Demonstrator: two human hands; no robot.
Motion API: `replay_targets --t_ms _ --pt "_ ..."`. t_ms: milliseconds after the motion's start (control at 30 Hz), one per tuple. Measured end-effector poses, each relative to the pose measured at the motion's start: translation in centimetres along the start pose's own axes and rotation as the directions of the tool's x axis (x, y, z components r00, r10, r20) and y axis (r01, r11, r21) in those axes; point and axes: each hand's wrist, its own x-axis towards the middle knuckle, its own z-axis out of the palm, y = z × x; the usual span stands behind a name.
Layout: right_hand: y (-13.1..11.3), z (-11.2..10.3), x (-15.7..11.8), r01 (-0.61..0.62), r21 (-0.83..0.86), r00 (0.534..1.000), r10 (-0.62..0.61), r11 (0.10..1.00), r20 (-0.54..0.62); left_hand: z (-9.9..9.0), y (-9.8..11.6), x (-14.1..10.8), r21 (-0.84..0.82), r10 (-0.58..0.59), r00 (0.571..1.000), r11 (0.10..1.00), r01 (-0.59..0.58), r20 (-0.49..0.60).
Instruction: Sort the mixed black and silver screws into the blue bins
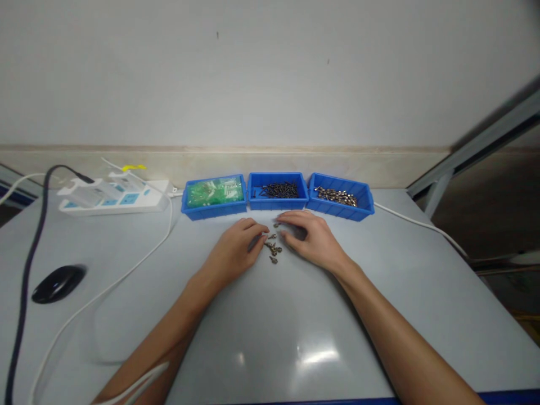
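Several small brass-coloured metal pieces, like screws with fittings on them, form a loose pile [274, 248] on the grey table between my hands. One more such piece [274, 260] lies just on the near side of the pile. My left hand [240, 247] rests at the pile's left, its thumb and index fingertips close together but slightly apart. On the other side my right hand [314, 239] is curved, thumb and index finger spread around a small metal piece [276, 225] without visibly gripping it.
Along the wall stand three blue bins: one with green plastic packets [215, 192], one with dark screws [280, 190], one with shiny metal parts [337, 196]. At left are a white power strip [118, 199], a black mouse [59, 284] and cables [122, 278].
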Motion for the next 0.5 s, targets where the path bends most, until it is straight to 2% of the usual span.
replay_targets --t_ms 67,167,367,500 --pt "0.0 0.1 0.3 0.036 -0.006 0.998 -0.036 0.999 0.054 -0.1 -0.1 0.0 0.004 -0.010 1.000 1.000 0.010 0.003" --pt "0.0 0.1 0.4 0.019 0.000 0.997 -0.019 1.000 0.068 -0.1 -0.2 0.0 0.003 -0.026 0.999 1.000 0.026 0.020" --pt "0.5 -0.5 -0.3 -0.040 0.026 0.999 0.039 0.999 0.033 -0.1 0.0 -0.1 -0.005 -0.008 0.999 1.000 0.009 0.052" --pt "0.9 -0.9 -0.6 -0.076 0.132 0.997 0.079 0.988 -0.019 -0.5 0.1 -0.2 -0.039 0.047 0.996 0.998 -0.045 0.072"
